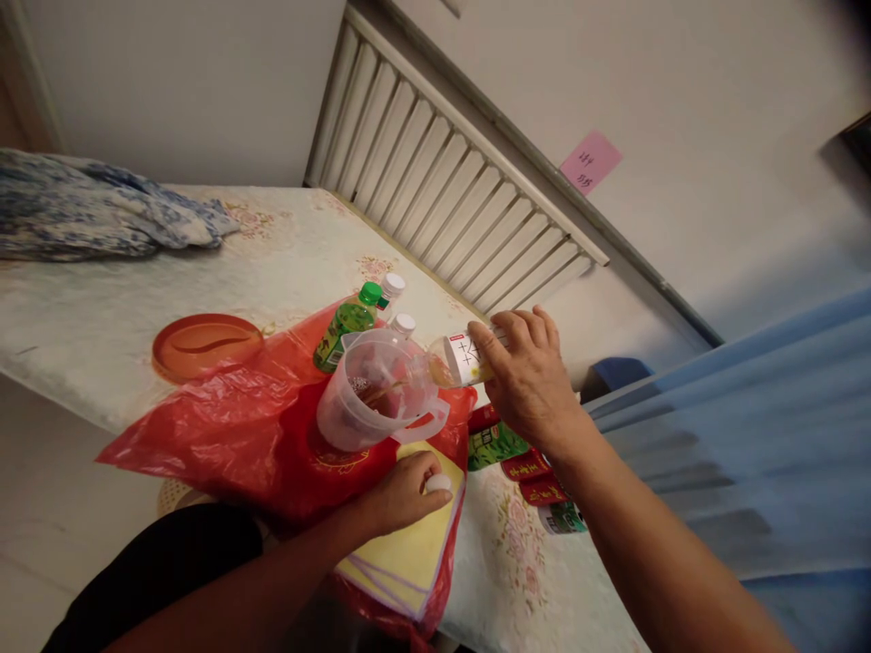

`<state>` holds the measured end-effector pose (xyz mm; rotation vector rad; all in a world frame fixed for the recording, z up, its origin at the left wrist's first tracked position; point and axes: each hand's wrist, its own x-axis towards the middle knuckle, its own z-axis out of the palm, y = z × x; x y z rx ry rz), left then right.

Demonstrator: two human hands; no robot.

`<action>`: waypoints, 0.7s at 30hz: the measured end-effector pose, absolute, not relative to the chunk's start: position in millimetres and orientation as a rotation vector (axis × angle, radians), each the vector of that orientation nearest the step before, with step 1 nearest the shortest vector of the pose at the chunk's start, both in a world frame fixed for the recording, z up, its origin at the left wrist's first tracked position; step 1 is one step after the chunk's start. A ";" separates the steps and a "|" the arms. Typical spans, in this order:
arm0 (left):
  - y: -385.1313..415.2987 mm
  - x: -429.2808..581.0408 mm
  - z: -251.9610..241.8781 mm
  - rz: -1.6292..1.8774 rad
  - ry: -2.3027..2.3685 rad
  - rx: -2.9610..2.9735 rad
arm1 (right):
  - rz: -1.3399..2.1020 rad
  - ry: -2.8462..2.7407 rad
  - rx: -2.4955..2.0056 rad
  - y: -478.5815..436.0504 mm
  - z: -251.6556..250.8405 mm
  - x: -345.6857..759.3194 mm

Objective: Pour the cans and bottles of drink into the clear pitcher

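Note:
My right hand (527, 372) is closed round a clear drink bottle (461, 360) with a white label, tipped left over a translucent plastic jug (347, 404). A stream of brownish liquid runs from the bottle's mouth into the jug, where some liquid shows at the bottom. Below the jug's handle, my left hand (408, 494) pinches a white bottle cap (437, 483) over a yellow sheet (408, 558). Just behind the jug stand a green-capped bottle (346, 325) and two white-capped bottles (393, 287), partly hidden.
A red plastic bag (224, 426) spreads beneath the jug on the flowered tablecloth (102, 308). An orange-red round lid (204, 345) lies at the left. Several cans (527, 464) sit behind my right wrist. Bunched patterned cloth (102, 209), a radiator (449, 172) and a blue curtain (748, 426) surround the table.

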<state>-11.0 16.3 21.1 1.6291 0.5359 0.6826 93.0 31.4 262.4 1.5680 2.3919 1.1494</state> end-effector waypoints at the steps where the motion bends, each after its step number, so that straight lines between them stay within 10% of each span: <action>1: 16.2 -11.7 21.9 0.688 0.533 1.625 | 1.134 2.396 1.588 31.0 261.5 92.8; 21: 20.0 -11.9 18.3 0.728 0.409 1.507 | 0.074 2.193 2.815 -80.1 145.7 160.6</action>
